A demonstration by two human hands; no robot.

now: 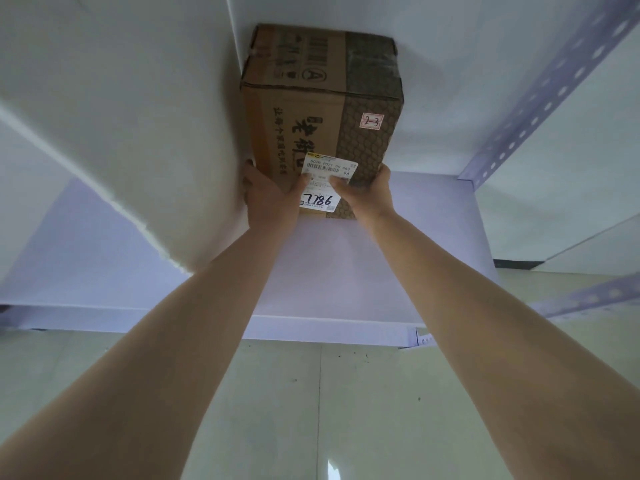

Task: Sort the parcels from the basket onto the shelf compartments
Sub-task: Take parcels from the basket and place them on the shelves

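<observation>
A brown cardboard parcel with printed characters, a white shipping label and a small "2-3" sticker lies on the white shelf board, deep in a compartment. My left hand grips its near left corner, thumb on the label. My right hand grips the near right corner, thumb also on the label. Both arms reach straight forward into the compartment. The basket is not in view.
A white divider panel walls the compartment on the left, close to the parcel. A perforated metal upright stands at the right. Pale floor tiles show below the shelf's front edge.
</observation>
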